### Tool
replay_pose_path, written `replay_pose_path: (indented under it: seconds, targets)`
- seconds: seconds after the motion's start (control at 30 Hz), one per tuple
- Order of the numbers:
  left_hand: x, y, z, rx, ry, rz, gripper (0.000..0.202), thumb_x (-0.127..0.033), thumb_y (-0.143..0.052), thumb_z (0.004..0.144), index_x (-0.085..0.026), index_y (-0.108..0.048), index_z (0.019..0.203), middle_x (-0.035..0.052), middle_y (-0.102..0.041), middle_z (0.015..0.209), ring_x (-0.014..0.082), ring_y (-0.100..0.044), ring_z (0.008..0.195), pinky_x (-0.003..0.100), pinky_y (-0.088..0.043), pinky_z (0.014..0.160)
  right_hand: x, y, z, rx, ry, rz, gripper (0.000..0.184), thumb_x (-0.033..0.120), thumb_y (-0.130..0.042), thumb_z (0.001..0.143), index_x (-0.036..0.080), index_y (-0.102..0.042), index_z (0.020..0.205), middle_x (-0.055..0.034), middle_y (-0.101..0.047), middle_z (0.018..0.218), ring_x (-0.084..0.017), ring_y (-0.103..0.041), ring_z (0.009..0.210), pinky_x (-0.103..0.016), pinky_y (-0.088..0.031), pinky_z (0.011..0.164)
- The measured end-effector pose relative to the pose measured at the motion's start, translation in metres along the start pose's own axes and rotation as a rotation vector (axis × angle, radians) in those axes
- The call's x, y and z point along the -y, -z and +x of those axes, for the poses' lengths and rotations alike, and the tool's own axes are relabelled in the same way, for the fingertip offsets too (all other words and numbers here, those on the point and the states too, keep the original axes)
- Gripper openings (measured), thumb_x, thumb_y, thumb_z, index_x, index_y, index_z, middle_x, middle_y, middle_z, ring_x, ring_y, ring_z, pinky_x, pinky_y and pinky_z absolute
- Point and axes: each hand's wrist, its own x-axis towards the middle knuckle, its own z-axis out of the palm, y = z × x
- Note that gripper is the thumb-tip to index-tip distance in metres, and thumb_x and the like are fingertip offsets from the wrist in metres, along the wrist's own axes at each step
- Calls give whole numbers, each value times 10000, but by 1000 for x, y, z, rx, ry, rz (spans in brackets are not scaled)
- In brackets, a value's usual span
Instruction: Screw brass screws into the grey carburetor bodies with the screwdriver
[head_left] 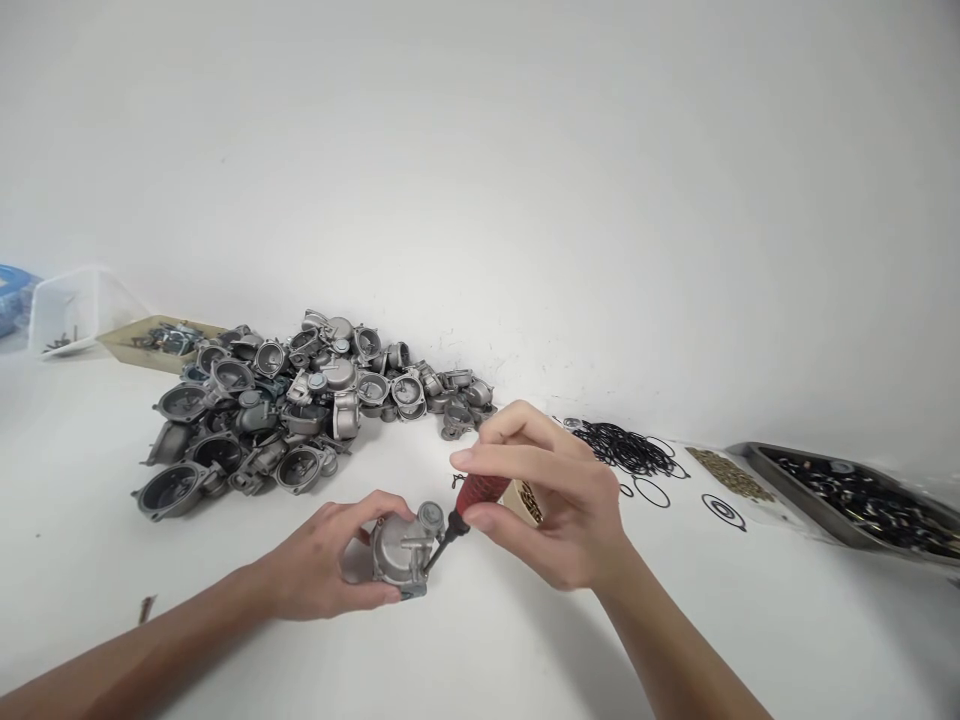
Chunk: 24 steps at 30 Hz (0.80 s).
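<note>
My left hand (337, 562) grips a grey metal carburetor float bowl (399, 550) by its side, thumb below and fingers above. The bowl's domed face and a round cap are turned up toward me. In my right hand (559, 500) is a screwdriver (480, 490) with a red handle, pinched between thumb and fingers. Its dark shaft slants down to the left, and the tip meets the lower right edge of the bowl. Whether the tip sits in a screw is too small to tell.
A heap of similar metal bowls (255, 400) lies at the back left, beside a tan tray (124, 345) and a clear bin (64, 305). Rightward are black rubber rings (626, 450), small brass parts (727, 473) and a metal tray (757, 452). A small box (514, 503) stands partly behind my right hand.
</note>
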Motion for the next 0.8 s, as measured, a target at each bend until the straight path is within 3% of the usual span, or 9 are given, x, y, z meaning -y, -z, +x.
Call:
replay_pose_path:
  seconds: [0.1,0.2,0.3,0.4,0.5,0.67,0.8]
  targets:
    - [2,0,-1,4,18,23,567,-324,-799,854,-362,-524,1348,-8,-710,1318,258,-716,1078,401,-543,1010,3,2,1,102,-53,118,306,158,-610,1010,214,-721,1289,-97,-675,1101,-162,-695,813,-344,-638,689]
    - [2,0,-1,3,-7,8,556,-324,-792,863,-347,-527,1351,2,-712,1301,253,-719,1079,385,-555,1003,1,2,2,113,-24,152,328,133,-666,1007,207,-696,1325,-78,-756,994,-183,-725,838,-349,-645,728]
    - [1,0,0,10,-29,-32,538,-307,-786,864,-335,-535,1338,4,-717,1270,250,-712,1093,364,-567,991,0,2,2,47,15,-32,358,274,-837,931,227,-729,1270,-20,-745,823,-168,-685,748,-336,-616,723]
    - [1,0,0,5,-13,-22,541,-305,-790,859,-339,-538,1336,-5,-721,1259,239,-717,1059,378,-563,1008,2,3,2,99,15,-104,351,367,-700,1034,212,-692,1349,-54,-739,892,-182,-680,812,-364,-620,765]
    - [1,0,0,-9,-15,4,544,-327,-790,860,-335,-537,1341,3,-708,1294,236,-722,1035,394,-558,1023,4,3,1,175,-16,49,387,219,-534,1083,203,-606,1463,-108,-752,1082,-203,-728,931,-388,-648,795]
    - [0,1,1,5,-9,-2,544,-312,-777,857,-337,-534,1343,-1,-730,1231,244,-718,1040,370,-575,974,0,2,1,54,36,-47,413,207,-762,975,253,-690,1378,-28,-750,894,-158,-697,762,-330,-632,727]
    - [-1,2,2,13,-13,1,538,-324,-777,865,-334,-529,1343,5,-719,1282,245,-716,1059,383,-559,1005,2,4,2,164,3,96,416,155,-613,1033,222,-649,1443,-102,-776,1102,-188,-737,864,-385,-648,776]
